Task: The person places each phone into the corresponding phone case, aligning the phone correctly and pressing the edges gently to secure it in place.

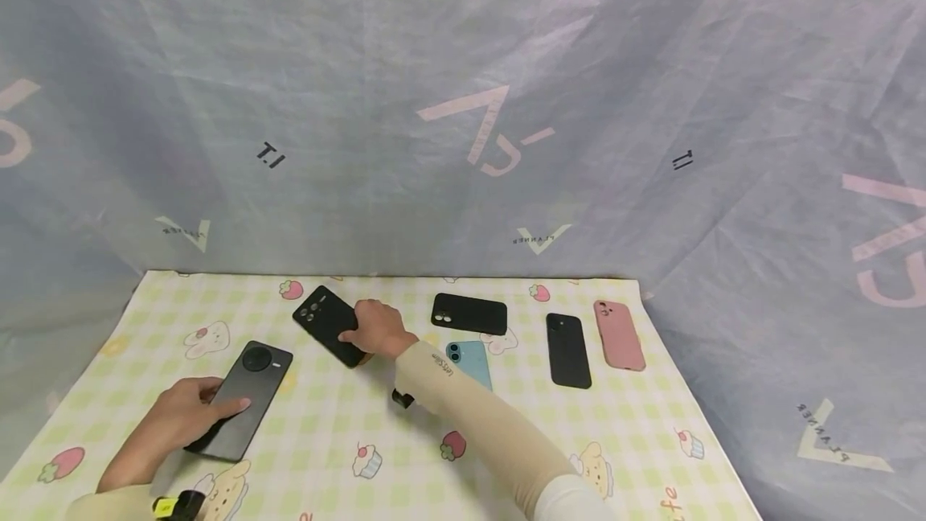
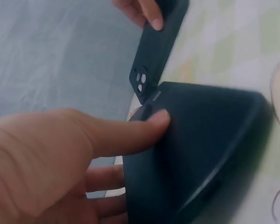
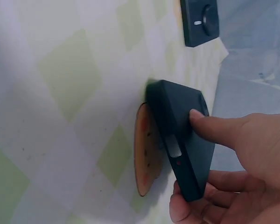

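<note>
My left hand point(image 1: 181, 416) grips a dark grey phone point(image 1: 249, 400) with a round camera bump, at the left of the table. In the left wrist view the thumb lies over the back of this phone point(image 2: 205, 126) and the fingers reach round its edge. Farther back, my right hand point(image 1: 379, 328) holds a black phone case point(image 1: 325, 322) with several camera holes, by its near right end. The right wrist view shows the thumb on top of the case point(image 3: 186, 135) and fingertips under its end, where a port cutout shows.
Right of my right hand lie a black case point(image 1: 470, 313) and a light blue phone point(image 1: 473, 356), partly hidden by the sleeve. Farther right are another black case point(image 1: 567, 350) and a pink case point(image 1: 620, 334). A grey curtain point(image 1: 362, 143) hangs behind the checked tablecloth point(image 1: 325, 457).
</note>
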### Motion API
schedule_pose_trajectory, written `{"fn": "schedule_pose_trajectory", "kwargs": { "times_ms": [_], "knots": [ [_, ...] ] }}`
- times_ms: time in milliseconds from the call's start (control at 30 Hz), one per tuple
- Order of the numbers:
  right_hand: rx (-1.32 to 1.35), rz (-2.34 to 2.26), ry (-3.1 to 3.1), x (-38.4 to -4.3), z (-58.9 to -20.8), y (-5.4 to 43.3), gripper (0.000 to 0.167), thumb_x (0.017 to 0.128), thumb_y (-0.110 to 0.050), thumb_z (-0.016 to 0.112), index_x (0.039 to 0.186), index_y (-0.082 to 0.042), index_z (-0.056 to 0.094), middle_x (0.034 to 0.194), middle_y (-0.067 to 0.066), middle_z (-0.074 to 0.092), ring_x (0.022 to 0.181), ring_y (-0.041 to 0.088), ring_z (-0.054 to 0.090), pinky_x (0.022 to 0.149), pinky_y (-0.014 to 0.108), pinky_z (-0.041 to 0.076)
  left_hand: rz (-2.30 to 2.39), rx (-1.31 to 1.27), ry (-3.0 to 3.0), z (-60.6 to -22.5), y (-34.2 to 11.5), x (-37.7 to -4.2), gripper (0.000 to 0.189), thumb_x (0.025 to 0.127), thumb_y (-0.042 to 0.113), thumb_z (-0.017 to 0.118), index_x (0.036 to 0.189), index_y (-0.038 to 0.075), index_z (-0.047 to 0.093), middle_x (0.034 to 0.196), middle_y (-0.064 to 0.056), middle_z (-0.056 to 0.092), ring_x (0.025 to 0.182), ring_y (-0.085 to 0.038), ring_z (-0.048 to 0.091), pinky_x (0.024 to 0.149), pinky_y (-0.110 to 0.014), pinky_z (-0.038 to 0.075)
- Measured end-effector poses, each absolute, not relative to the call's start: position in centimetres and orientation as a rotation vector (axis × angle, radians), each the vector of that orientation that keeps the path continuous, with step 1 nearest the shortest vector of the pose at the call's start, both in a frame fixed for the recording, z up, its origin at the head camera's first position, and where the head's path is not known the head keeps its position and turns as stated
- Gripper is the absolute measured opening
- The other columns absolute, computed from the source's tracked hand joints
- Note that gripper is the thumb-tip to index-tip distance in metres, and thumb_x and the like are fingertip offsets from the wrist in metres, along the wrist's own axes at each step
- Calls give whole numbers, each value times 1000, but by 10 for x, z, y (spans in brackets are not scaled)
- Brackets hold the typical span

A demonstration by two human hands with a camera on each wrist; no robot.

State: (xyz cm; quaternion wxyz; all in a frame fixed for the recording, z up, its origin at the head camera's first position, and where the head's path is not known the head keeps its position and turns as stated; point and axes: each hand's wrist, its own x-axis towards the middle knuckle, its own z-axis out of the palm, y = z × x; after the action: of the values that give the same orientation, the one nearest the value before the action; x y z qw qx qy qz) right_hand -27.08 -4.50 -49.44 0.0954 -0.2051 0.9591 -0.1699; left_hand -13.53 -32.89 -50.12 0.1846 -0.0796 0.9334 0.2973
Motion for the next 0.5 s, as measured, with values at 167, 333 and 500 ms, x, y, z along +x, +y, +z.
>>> {"fn": "schedule_pose_trajectory", "kwargs": {
  "times_ms": [167,333,500],
  "knots": [
    [-604,-550,2800,-267,-492,-38,27,101,-38,78,103,-13,68,86,-4,63,70,11,57,62,28,47,897,-230,2599,-501,-329,-135,95,98,54,75,146,-22,46,133,-42,60,118,-58,61,89,-61,57],
    [-612,-625,2758,-263,-494,-32,20,107,-30,71,108,-11,70,93,0,67,71,13,58,64,30,48,934,-199,2613,-499,-330,-131,70,108,34,65,143,-24,48,134,-41,61,123,-59,59,98,-67,53],
    [-602,-722,2728,-257,-495,-23,17,109,-23,66,113,-7,72,97,4,71,69,14,59,63,30,48,961,-194,2586,-499,-333,-125,62,112,27,56,142,-27,47,139,-45,55,131,-64,50,103,-72,48]
  ]
}}
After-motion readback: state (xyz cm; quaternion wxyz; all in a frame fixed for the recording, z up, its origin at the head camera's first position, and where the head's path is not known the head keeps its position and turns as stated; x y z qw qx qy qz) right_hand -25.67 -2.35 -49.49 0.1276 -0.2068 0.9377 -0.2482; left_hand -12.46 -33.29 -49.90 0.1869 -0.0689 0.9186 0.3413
